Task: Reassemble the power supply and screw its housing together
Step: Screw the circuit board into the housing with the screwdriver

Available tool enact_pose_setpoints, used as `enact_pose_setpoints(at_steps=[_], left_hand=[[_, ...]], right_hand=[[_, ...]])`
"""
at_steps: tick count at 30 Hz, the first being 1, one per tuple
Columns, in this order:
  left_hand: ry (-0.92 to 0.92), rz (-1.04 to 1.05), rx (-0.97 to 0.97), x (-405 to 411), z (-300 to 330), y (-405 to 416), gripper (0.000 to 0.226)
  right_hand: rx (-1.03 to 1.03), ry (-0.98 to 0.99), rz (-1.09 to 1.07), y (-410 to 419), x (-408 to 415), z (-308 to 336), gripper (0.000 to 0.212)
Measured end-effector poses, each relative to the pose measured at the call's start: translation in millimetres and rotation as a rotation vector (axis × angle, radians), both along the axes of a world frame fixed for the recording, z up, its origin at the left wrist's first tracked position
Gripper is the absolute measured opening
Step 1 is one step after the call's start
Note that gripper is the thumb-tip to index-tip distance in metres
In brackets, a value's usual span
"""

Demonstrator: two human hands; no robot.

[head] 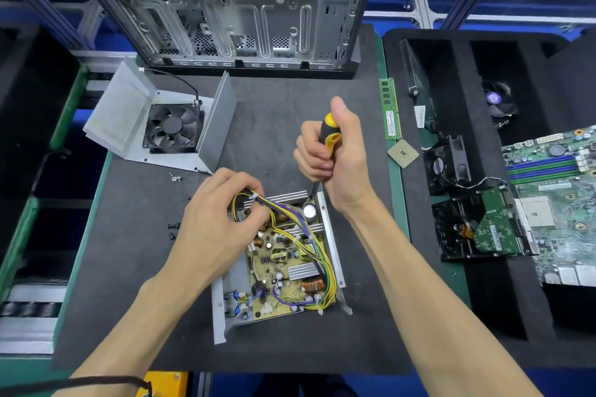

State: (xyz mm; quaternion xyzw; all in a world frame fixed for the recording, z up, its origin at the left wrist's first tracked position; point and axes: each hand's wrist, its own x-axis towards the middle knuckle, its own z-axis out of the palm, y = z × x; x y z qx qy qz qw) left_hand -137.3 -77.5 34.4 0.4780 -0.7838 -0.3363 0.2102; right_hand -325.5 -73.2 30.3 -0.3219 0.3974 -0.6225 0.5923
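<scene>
The right hand (332, 151) is wrapped tight around the black and yellow handle of a screwdriver (329, 134), with the thumb sticking up. The screwdriver points down, and its thin metal tip reaches the far right corner of the open power supply (280, 261). The left hand (219, 219) has its fingers curled around a bunch of yellow, purple and black wires (290, 219), holding them up and to the left, away from that corner.

The power supply sits in the middle of the dark tabletop (129, 267), near the person. Its green board with coils and small round parts shows from above, inside a grey metal tray. The grey cover (154, 126) with a black fan (174, 129) lies apart from it, farther back on the left, with its sides sticking up. A few small screws (173, 230) lie on the mat to the left of the power supply, and one more lies near the cover's edge.

There is bare mat to the left and in front of the power supply. On the right, the mat ends just beside the tray, where a memory stick (391, 109) and a chip (403, 153) lie. A big metal computer case (232, 19) stands at the back edge.
</scene>
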Motion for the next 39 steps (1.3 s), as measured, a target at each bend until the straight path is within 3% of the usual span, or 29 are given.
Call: enact_pose_setpoints(at_steps=[17,23,28,32,39], left_hand=[[-0.009,-0.01,-0.015,0.5,-2.1,-0.8,0.021],[-0.014,-0.009,-0.021,1.1,-2.5,-1.1,0.021],[-0.017,-0.011,-0.026,1.8,-2.9,-1.6,0.019],[-0.018,-0.016,-0.03,2.4,-3.1,-1.8,0.018],[-0.018,-0.01,-0.028,1.5,-2.2,-1.4,0.017]], right_hand=[[0.023,0.129,0.053,-2.4,-1.3,-6.4,0.053],[-0.058,0.196,0.067,0.5,-3.2,8.4,0.035],[-0.038,0.326,0.126,4.7,5.6,18.8,0.041],[-0.019,0.315,0.129,13.0,2.7,17.7,0.04],[-0.075,0.359,0.047,27.1,-5.8,22.3,0.017]])
